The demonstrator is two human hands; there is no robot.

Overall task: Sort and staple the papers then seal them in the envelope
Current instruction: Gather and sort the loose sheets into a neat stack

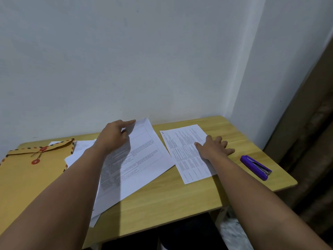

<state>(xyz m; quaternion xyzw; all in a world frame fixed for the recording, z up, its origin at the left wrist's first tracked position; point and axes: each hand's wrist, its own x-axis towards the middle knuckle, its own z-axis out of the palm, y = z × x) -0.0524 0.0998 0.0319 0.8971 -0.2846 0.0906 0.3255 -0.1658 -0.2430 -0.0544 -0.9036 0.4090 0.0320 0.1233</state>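
A light wooden table [180,195] stands against a pale wall [144,51].

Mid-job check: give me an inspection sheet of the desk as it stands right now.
Surface: wooden table against a wall.
Job's things: loose paper pile at centre; single sheet set apart to its right; envelope at left, flap tied; purple stapler at right, untouched.
Clutter: nothing seen.
Grippers: left hand pinches the pile's top sheet; right hand presses flat on the single sheet.
Cables: nothing seen.
Surroundings: pale wall.
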